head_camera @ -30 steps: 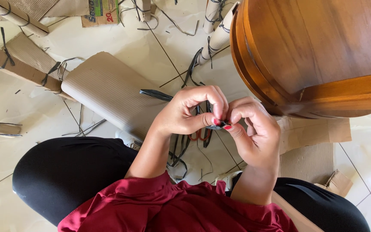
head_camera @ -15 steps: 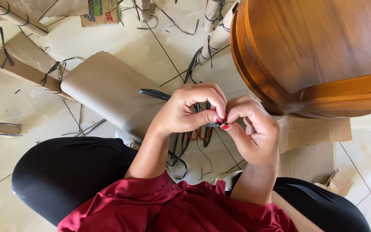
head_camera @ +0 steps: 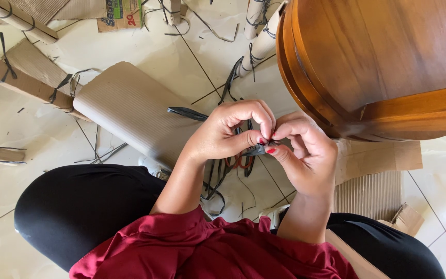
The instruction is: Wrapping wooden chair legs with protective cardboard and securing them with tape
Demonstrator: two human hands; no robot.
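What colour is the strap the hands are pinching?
Black: the strap is pinched between both hands' fingertips, in the head view.

The left hand and right hand meet fingertip to fingertip, pinching a black strap between them above the tiled floor. A corrugated cardboard sheet lies near; a wooden table stands beside the right hand.

Bright, even daylight and sharp focus throughout, with soft glare on the wooden table and faint shadows.
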